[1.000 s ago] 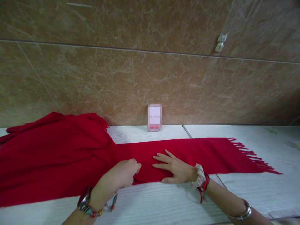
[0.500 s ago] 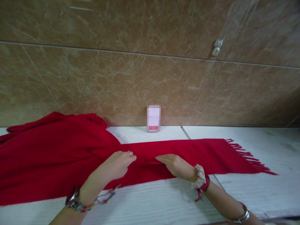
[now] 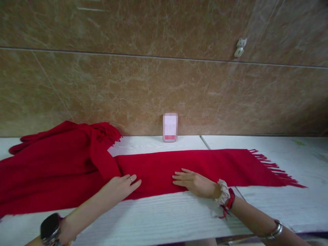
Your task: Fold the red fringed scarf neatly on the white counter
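Left grip farther left; scarf beneath

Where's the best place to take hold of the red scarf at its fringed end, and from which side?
I'd pinch the near edge of the red scarf, just short of the fringe, coming from the near side. The cloth lies smooth and flat on the white tabletop there, with a straight edge to pinch; the loose strands would likely gather unevenly. The right hand lies farther in.

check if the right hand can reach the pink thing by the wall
Likely yes: the right hand rests open on the red cloth, with only flat cloth and white tabletop before the pink thing.
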Demonstrator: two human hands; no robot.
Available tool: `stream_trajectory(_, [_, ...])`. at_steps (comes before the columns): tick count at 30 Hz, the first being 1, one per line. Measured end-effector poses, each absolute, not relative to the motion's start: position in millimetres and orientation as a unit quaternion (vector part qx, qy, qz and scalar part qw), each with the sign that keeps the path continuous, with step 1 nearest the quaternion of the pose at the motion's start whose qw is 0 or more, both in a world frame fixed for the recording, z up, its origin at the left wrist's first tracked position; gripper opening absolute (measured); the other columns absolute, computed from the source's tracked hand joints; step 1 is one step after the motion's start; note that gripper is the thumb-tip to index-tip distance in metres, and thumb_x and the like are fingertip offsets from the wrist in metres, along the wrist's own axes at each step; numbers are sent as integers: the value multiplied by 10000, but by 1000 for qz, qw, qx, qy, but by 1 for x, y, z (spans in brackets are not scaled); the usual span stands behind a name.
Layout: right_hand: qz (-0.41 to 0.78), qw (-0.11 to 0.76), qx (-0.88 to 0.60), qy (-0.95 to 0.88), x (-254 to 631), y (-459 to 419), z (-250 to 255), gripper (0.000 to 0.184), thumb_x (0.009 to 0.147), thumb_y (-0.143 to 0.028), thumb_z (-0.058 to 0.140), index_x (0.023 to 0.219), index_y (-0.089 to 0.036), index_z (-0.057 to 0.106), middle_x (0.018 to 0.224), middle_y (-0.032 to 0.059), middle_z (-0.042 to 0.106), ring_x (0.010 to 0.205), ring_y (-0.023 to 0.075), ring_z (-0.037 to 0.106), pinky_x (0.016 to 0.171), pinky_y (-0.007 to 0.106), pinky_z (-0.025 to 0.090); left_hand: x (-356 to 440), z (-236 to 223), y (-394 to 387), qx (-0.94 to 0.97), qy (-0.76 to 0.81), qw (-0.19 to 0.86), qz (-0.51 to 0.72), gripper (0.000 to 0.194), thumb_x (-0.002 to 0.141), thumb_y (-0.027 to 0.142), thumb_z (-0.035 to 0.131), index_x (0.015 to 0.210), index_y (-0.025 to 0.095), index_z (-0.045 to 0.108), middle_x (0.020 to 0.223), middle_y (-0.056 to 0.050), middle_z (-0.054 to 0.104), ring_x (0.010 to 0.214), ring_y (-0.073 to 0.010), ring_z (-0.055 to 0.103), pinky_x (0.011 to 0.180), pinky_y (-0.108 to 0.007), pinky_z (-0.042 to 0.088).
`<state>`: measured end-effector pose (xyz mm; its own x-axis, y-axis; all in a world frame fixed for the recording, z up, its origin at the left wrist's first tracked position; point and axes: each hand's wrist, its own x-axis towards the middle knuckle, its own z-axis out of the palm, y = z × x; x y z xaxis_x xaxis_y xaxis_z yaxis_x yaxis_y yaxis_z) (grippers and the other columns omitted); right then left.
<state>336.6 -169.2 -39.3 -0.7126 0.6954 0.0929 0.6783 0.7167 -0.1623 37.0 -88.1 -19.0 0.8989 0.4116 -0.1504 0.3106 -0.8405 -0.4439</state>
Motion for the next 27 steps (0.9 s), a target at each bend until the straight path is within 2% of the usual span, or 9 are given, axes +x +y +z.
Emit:
stream_trajectory(3, [80,90,-381,-917,337,-172,-37,408,869,-101,286,1255,-163,401,1259,56,472,1205,125,342,1035,356,243,30,-14,-88,-958,-182,193,107,571,681,-114,365,1135,210,491,938,-64,603,807,-160,599,601,-215,465])
stream_trajectory(9, [83,104,-366,-921,336,-180,-39,400,854,-101,314,1228,-171,438,1245,64,485,1212,132,330,1034,371,231,20,-10,-86,-968,-163,168,95,559,646,-120,356,1058,205,548,946,-70,597,786,-164,604,600,-221,471])
stream_trajectory(13, [81,108,-376,-917,336,-181,-43,366,854,-124,342,1179,-191,494,1231,74,500,1209,142,335,1029,386,227,16,-15,-86,-970,-162,161,89,617,640,-120,342,1113,233,524,980,-76,594,790,-166,608,611,-230,472])
stream_trajectory(16, [75,102,-372,-920,337,-181,-44,367,845,-112,344,1165,-185,508,1235,84,494,1202,142,348,1022,386,241,14,-11,-89,-973,-160,140,89,688,648,-117,344,1183,298,465,1029,-71,588,804,-165,610,632,-233,467])
stream_trajectory(19, [58,105,-369,-921,338,-181,-44,375,838,-104,347,1168,-190,505,1233,81,497,1196,140,357,1018,384,253,14,-6,-91,-976,-162,117,89,726,655,-99,376,1222,354,407,1085,-64,567,866,-176,599,662,-234,459])
stream_trajectory(25, [-43,167,-377,-910,344,-181,-44,387,873,-86,265,1167,-167,503,1227,110,497,1199,157,351,999,414,286,18,-3,-88,-974,-152,143,90,699,671,-97,375,1238,311,398,1023,-63,574,801,-156,594,640,-233,462])
stream_trajectory(27, [-37,161,-365,-916,346,-181,-45,373,883,-106,268,1150,-175,519,1211,99,513,1203,163,344,1001,430,274,17,-7,-89,-974,-153,141,86,692,685,-93,374,1243,315,387,1007,-51,576,824,-148,585,652,-220,457])
